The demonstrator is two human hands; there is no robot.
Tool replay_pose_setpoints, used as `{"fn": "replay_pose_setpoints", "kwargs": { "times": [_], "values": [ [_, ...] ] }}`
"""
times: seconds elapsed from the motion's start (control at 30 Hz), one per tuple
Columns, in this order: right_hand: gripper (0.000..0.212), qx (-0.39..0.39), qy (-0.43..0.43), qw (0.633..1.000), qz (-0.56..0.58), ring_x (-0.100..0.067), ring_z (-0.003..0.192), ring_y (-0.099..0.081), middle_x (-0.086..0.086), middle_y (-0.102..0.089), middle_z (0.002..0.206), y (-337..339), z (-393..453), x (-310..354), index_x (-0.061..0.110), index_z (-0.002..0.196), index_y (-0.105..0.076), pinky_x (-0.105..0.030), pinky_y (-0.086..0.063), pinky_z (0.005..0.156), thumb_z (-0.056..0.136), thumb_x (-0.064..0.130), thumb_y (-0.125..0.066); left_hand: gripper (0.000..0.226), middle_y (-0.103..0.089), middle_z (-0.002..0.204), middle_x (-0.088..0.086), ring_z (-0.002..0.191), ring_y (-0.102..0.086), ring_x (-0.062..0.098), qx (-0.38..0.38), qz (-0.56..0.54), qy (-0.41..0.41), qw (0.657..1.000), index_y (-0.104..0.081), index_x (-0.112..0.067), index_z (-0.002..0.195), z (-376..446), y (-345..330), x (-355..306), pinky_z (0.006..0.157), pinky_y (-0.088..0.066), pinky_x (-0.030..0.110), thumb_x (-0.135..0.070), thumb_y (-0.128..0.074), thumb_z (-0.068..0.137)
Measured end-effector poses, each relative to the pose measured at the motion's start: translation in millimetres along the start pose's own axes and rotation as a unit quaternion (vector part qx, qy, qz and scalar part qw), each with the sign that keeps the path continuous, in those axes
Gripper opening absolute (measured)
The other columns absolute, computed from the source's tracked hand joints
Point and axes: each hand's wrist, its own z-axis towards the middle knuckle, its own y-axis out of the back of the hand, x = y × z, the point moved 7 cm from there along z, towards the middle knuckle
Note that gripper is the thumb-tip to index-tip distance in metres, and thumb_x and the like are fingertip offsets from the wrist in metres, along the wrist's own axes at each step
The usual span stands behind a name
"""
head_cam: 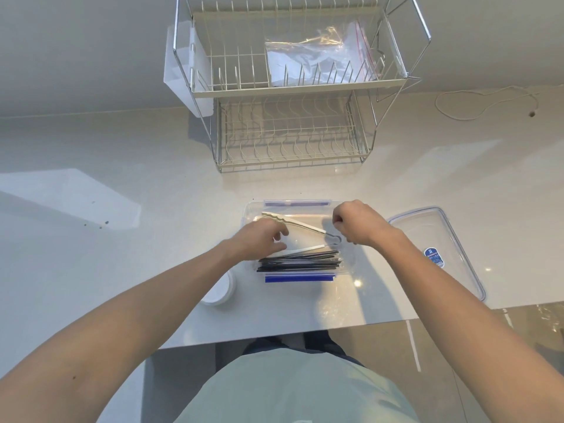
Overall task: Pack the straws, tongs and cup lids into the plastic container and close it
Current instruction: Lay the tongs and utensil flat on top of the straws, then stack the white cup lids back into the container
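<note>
A clear plastic container (348,264) with blue clips stands open on the counter in front of me. Black straws (300,262) lie in a bundle along its near side. White tongs (305,225) lie spread open inside it, hinge end to the right. My left hand (261,241) is in the container's left end, fingers curled around the tongs' near arm. My right hand (358,222) hovers by the hinge end with curled fingers and nothing visibly in it. The container's clear lid (451,236), with a blue sticker, lies to the right. White cup lids (218,293) sit partly hidden under my left forearm.
A two-tier wire dish rack (290,123) stands behind the container, with a clear zip bag (317,56) on its upper tier. A white cord (476,102) lies at the back right. The counter's front edge (305,331) runs just below the container.
</note>
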Motion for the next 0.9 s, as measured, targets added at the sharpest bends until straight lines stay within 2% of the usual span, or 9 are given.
{"fn": "replay_pose_setpoints", "kwargs": {
  "times": [0.1,0.17,0.33,0.43,0.5,0.63,0.73,0.8,0.9],
  "values": [
    [0.021,-0.004,0.009,1.000,-0.001,-0.029,0.076,-0.066,-0.009,-0.070,0.089,7.1,3.6,6.4,0.015,0.080,-0.065,-0.029,-0.045,0.061,0.090,0.003,-0.050,0.026,-0.071,0.102,-0.002,0.089,-0.064,0.015,-0.057,-0.049,0.013,0.997,-0.071,-0.018,0.117,-4.4,24.6,1.4,0.082,-0.053,0.032,-0.032,-0.064,0.096],
    [0.019,-0.006,0.022,1.000,0.007,-0.029,0.077,-0.064,-0.007,-0.070,0.087,8.1,5.8,16.6,0.016,0.078,-0.066,-0.030,-0.044,0.060,0.091,0.010,-0.053,0.022,-0.071,0.097,-0.005,0.083,-0.061,0.009,-0.098,-0.099,0.043,0.989,-0.072,-0.020,0.112,-12.1,38.7,8.9,0.076,-0.050,0.027,-0.032,-0.062,0.096],
    [0.021,-0.009,0.067,0.991,0.112,-0.025,0.078,-0.066,-0.003,-0.072,0.083,9.4,11.7,60.3,0.013,0.085,-0.073,-0.041,-0.054,0.072,0.096,0.024,-0.059,0.016,-0.070,0.082,-0.008,0.076,-0.061,0.008,-0.189,-0.195,0.107,0.956,-0.075,-0.021,0.100,-48.3,58.8,44.2,0.069,-0.049,0.027,-0.028,-0.063,0.094],
    [0.021,-0.002,0.096,0.981,0.169,-0.021,0.081,-0.066,-0.001,-0.073,0.085,4.2,17.1,94.5,0.013,0.088,-0.074,-0.038,-0.052,0.074,0.096,0.029,-0.062,0.013,-0.065,0.074,-0.013,0.070,-0.058,0.001,-0.235,-0.220,0.147,0.936,-0.076,-0.019,0.097,-76.7,59.8,71.0,0.065,-0.043,0.021,-0.024,-0.064,0.093],
    [0.018,0.010,0.119,0.972,0.201,-0.017,0.080,-0.062,0.001,-0.071,0.087,-2.7,17.3,122.2,0.013,0.093,-0.074,-0.035,-0.050,0.074,0.096,0.029,-0.064,0.013,-0.065,0.077,-0.014,0.073,-0.059,-0.001,-0.252,-0.242,0.184,0.919,-0.075,-0.019,0.101,-97.0,52.7,92.7,0.068,-0.042,0.020,-0.025,-0.065,0.093],
    [0.018,0.021,0.164,0.963,0.214,-0.015,0.079,-0.057,0.005,-0.063,0.087,-22.8,11.0,179.6,0.018,0.103,-0.069,-0.028,-0.043,0.070,0.093,0.032,-0.068,0.032,-0.066,0.104,-0.001,0.095,-0.061,0.013,-0.244,-0.268,0.253,0.897,-0.068,-0.018,0.118,-134.4,26.1,129.5,0.085,-0.045,0.027,-0.031,-0.071,0.090],
    [0.013,0.043,0.178,0.965,0.186,-0.015,0.082,-0.057,0.007,-0.061,0.091,-44.8,4.2,212.8,0.025,0.103,-0.061,-0.024,-0.041,0.065,0.094,0.034,-0.064,0.050,-0.061,0.117,0.001,0.108,-0.057,0.015,-0.218,-0.285,0.288,0.888,-0.062,-0.019,0.129,-159.4,0.8,143.6,0.091,-0.043,0.026,-0.038,-0.077,0.085],
    [0.024,0.060,0.191,0.969,0.144,-0.020,0.097,-0.060,0.001,-0.065,0.107,-60.5,-0.2,230.9,0.019,0.116,-0.063,-0.027,-0.043,0.073,0.097,0.033,-0.059,0.059,-0.059,0.120,0.001,0.110,-0.057,0.016,-0.192,-0.297,0.303,0.885,-0.059,-0.020,0.133,-171.6,-18.5,150.3,0.091,-0.044,0.027,-0.046,-0.078,0.083],
    [0.044,0.080,0.193,0.974,0.085,-0.028,0.122,-0.059,-0.010,-0.063,0.134,-83.9,-4.6,248.6,0.008,0.138,-0.057,-0.036,-0.048,0.096,0.101,0.031,-0.055,0.060,-0.060,0.119,0.003,0.106,-0.061,0.020,-0.155,-0.308,0.316,0.884,-0.055,-0.019,0.136,-184.9,-43.7,154.1,0.089,-0.048,0.029,-0.045,-0.076,0.086]
  ]
}}
